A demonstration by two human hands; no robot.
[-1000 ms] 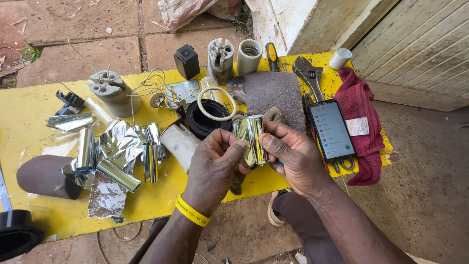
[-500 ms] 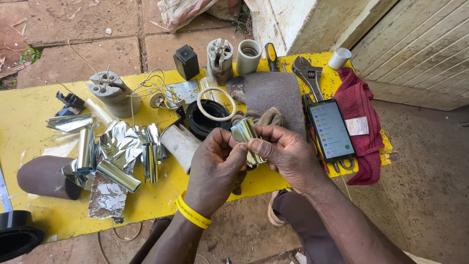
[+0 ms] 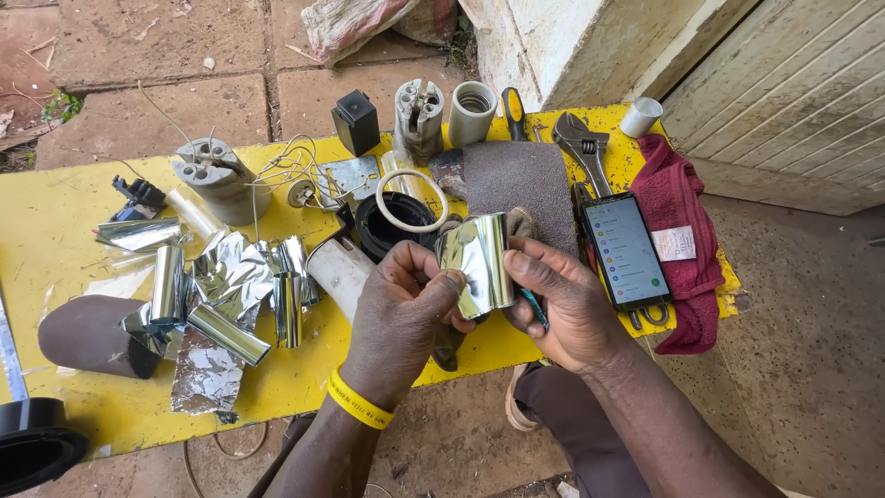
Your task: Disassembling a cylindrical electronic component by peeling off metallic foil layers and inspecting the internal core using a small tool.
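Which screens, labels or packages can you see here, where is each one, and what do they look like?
Phone: flat on the yellow table, right of the hands; black slab, lit white screen with coloured dots.
Tag: on the red cloth beside the phone; small white square.
Wristband: on the left wrist; yellow band with dark print.

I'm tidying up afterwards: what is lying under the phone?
The phone lies on a red cloth and across pliers, whose handles stick out below it. The pliers' jaws and the yellow table beneath are covered.
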